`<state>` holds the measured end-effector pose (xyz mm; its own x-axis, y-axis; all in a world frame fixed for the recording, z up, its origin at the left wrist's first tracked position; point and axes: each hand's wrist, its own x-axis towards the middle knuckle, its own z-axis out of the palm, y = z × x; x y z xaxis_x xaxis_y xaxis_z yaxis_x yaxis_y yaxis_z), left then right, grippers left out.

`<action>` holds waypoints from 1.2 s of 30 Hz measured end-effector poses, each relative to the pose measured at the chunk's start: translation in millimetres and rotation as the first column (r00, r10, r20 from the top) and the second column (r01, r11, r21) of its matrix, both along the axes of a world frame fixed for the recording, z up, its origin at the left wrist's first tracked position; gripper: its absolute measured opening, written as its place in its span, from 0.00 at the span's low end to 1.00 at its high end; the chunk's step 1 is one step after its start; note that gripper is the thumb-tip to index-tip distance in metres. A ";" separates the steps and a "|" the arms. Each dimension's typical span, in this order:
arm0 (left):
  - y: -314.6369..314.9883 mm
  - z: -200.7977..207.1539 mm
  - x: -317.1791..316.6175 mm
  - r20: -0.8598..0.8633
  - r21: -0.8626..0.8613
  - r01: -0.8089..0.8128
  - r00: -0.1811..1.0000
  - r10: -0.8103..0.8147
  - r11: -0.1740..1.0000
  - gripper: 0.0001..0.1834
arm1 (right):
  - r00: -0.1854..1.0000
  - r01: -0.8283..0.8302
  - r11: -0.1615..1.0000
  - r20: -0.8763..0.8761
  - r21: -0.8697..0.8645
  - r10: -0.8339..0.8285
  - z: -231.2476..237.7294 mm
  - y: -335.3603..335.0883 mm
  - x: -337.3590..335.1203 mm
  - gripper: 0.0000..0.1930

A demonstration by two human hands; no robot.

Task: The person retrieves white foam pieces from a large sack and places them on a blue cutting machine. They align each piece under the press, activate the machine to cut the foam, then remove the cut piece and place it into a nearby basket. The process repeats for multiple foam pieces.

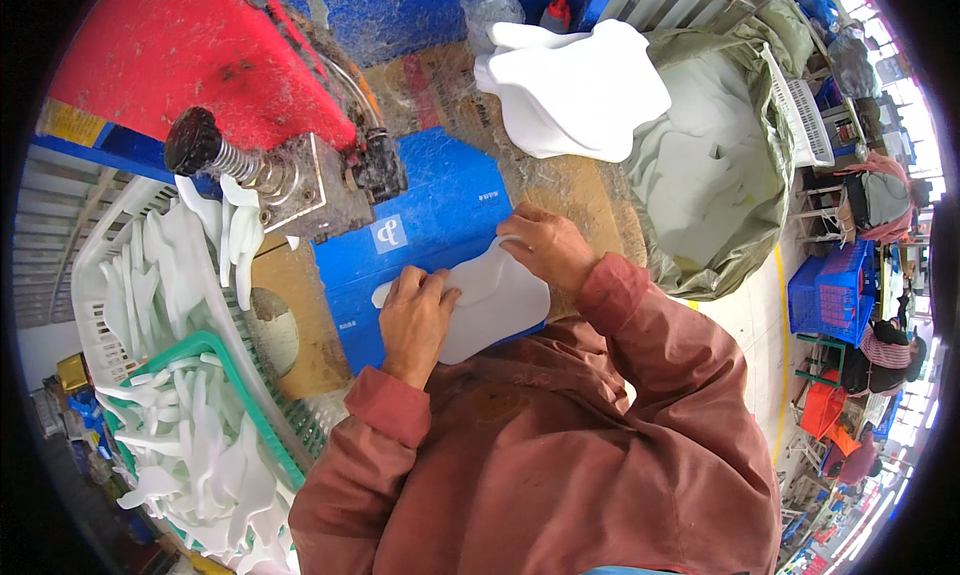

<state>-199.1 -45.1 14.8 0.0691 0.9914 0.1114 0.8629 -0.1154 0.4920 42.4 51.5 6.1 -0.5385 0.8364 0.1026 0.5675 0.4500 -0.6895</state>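
A smooth white foam-like piece (pixel 492 310) with curved edges lies over a blue board (pixel 430 200), close against my front. Curled at its left side, my left hand (pixel 415 320) grips the edge with thumb and fingers. At the upper right corner my right hand (pixel 550 245) pinches the piece, and the rim there lifts into a small curl. Just beyond the board, a stack of similar white pieces (pixel 575 90) rests on brown cardboard (pixel 585 190).
A red machine (pixel 230 55) with a black knob (pixel 192 142) overhangs the upper left. White pieces fill a white basket (pixel 95 275) and a green basket (pixel 275 425) at left. A large sack (pixel 690 280) of white pieces stands at right. A bottle (pixel 490 15) is behind. Other people sit far right.
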 end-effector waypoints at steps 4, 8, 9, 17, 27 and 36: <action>-1.2 -0.7 0.9 -0.013 0.006 -0.004 1.000 0.004 1.000 0.17 | 0.998 -0.024 0.999 0.059 0.027 0.023 -2.6 1.0 -3.5 0.09; -0.7 -0.8 0.6 -0.017 -0.010 0.005 1.000 -0.005 1.000 0.18 | 0.991 -0.010 0.996 0.137 0.085 -0.002 -2.5 -0.3 -8.9 0.11; -0.6 0.8 -0.1 -0.012 -0.021 0.008 1.000 -0.008 1.000 0.19 | 0.989 -0.009 0.995 0.148 0.104 -0.007 -2.2 -0.5 -9.9 0.12; 2.2 20.6 14.8 0.096 0.022 0.057 0.994 -0.059 0.998 0.23 | 0.985 0.010 0.980 0.166 0.201 -0.044 1.1 -4.0 -13.5 0.14; 12.5 -5.4 47.6 0.152 -0.009 0.113 0.982 -0.110 0.994 0.21 | 0.946 0.243 0.938 -0.152 -0.248 -0.286 17.6 -10.3 29.5 0.08; 12.6 -6.9 51.1 0.095 0.045 0.138 0.985 -0.142 0.989 0.20 | 0.898 0.303 0.855 -0.175 -0.421 -0.404 6.4 -13.5 37.7 0.08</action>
